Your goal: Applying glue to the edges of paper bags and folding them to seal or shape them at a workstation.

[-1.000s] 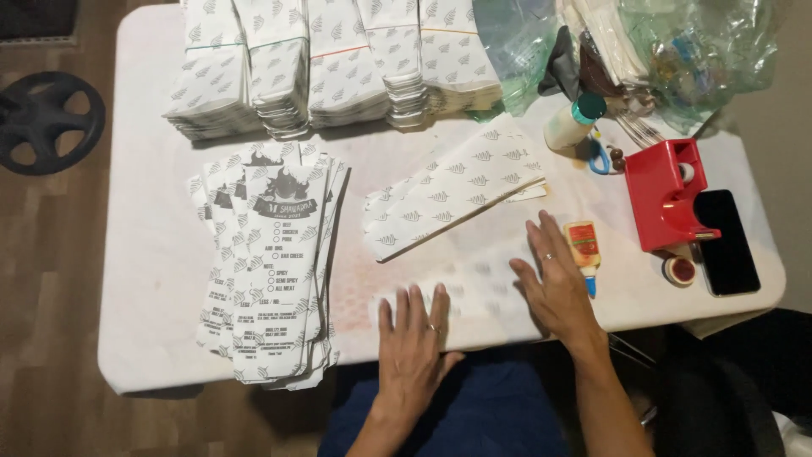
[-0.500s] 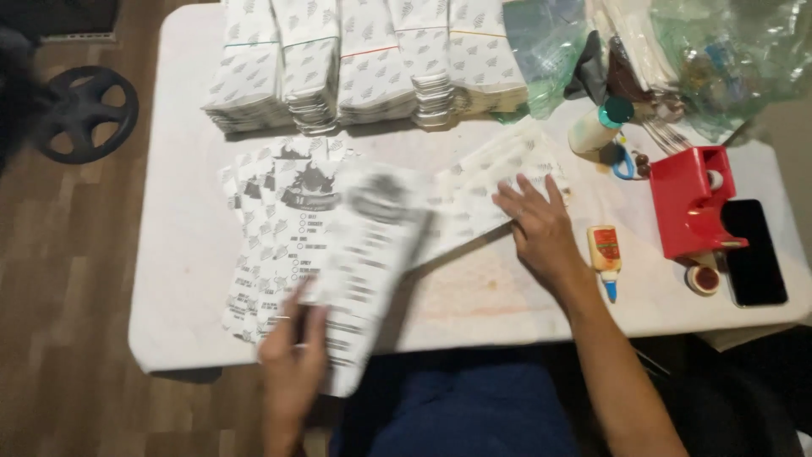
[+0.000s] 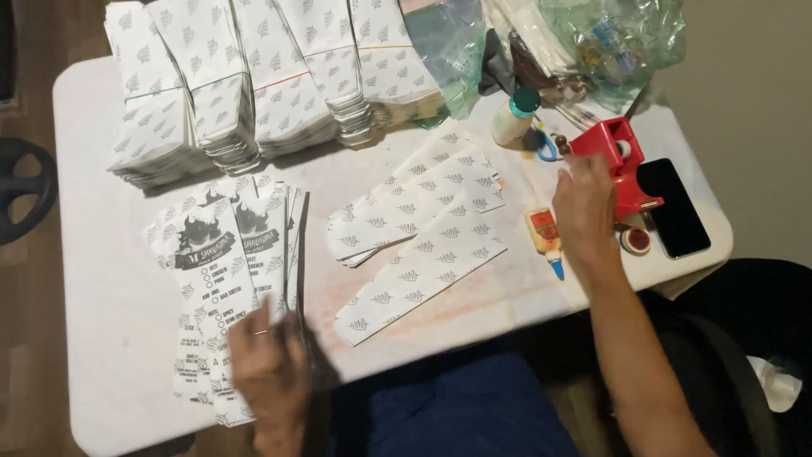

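**Squaring the printed stack while reaching for the glue**

At the table's (image 3: 110,355) near edge, toward its left corner, the left hand (image 3: 269,372) lies blurred on the lower end of the printed paper bags (image 3: 224,279); its fingers look loosely curled on the top bag, though whether they pinch it cannot be told. To do this well, it should press flat and hold the fanned stack square to the near edge.

Further in, loose leaf-patterned bags (image 3: 419,233) lie overlapped near the table's middle.

Toward the right edge, the right hand (image 3: 585,211) hovers with fingers loosely spread, holding nothing, just beside the small glue bottle (image 3: 544,239) and touching or nearly touching the red tape dispenser (image 3: 622,165). A dark phone (image 3: 674,207) lies at the right edge.

Along the far edge stand banded bundles of bags (image 3: 254,76).
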